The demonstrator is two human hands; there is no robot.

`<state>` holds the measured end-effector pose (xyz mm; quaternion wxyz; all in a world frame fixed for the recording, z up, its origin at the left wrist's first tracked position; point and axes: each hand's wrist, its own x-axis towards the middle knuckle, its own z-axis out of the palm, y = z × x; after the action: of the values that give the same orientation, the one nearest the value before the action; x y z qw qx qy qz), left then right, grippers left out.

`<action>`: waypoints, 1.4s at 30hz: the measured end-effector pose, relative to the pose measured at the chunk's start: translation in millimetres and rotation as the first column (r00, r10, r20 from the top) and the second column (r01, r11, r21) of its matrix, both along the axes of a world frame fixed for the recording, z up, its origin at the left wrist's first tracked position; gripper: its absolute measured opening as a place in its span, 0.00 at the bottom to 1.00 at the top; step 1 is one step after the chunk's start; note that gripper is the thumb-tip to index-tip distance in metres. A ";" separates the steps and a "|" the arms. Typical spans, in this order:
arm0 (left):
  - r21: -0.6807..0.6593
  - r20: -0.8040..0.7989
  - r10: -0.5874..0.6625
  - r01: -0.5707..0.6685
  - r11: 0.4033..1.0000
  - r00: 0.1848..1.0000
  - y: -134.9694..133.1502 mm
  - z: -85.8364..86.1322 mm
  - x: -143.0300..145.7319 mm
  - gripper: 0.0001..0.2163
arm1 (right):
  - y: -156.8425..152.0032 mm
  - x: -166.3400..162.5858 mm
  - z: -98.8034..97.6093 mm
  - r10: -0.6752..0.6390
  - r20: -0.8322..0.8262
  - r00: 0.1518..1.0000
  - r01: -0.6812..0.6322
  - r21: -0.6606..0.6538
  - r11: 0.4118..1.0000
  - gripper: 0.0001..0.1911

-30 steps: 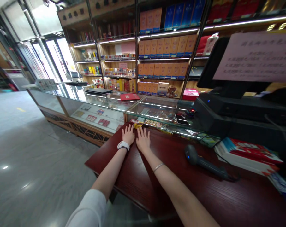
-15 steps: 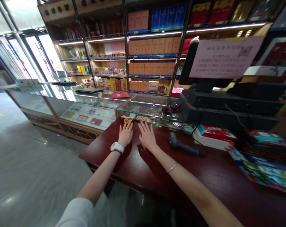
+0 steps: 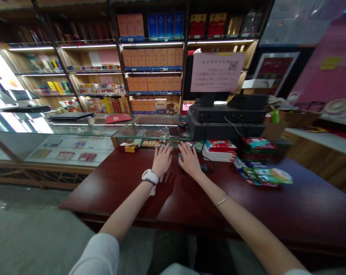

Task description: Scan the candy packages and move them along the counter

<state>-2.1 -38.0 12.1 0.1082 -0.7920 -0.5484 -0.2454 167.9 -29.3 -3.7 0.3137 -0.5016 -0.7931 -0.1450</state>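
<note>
My left hand (image 3: 162, 159) is stretched out over the dark red wooden desk (image 3: 112, 191), fingers spread and holding nothing. A white watch (image 3: 150, 176) is on that wrist. To its right, my right hand (image 3: 189, 159) is also open with fingers apart, partly covering a black barcode scanner (image 3: 204, 167); whether it touches the scanner I cannot tell. A thin bracelet (image 3: 221, 199) circles the right forearm. Left of my hands, small stacked red and yellow packs (image 3: 129, 147) lie at the desk's back edge, against the glass display case (image 3: 150, 131).
A monitor with a pink printed sheet (image 3: 217, 72) stands behind the desk on a black till (image 3: 227, 124). Red-and-white boxes (image 3: 219, 150) and colourful snack packets (image 3: 263, 175) lie to the right. Shelves with orange boxes (image 3: 152, 58) line the back wall.
The view has turned to the right. Both hands have shifted right along the desk, away from the small packs, and my right hand now overlaps the scanner. Both stay open.
</note>
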 end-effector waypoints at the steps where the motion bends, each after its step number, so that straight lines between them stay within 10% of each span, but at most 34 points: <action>1: -0.004 0.002 -0.021 0.021 1.000 1.000 1.0 -0.1 10.4 0.23 | -0.4 10.6 -1.4 -0.022 -0.007 1.000 0.022 0.010 1.000 0.33; 22: -0.069 0.180 -0.182 0.197 0.978 0.967 26.3 -18.1 183.4 0.24 | 21.3 195.6 -40.0 -0.374 -0.187 0.908 0.393 0.073 0.917 0.29; 42: 0.002 0.317 -0.175 0.184 0.983 0.932 54.9 -42.7 228.2 0.30 | 55.4 236.0 -65.8 -0.300 -0.443 0.845 0.320 -0.031 0.947 0.32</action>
<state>226.1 16.9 -30.6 -0.0147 -0.7908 -0.4873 -0.3702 403.8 26.1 -69.5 0.4688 -0.6355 -0.6063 -0.0937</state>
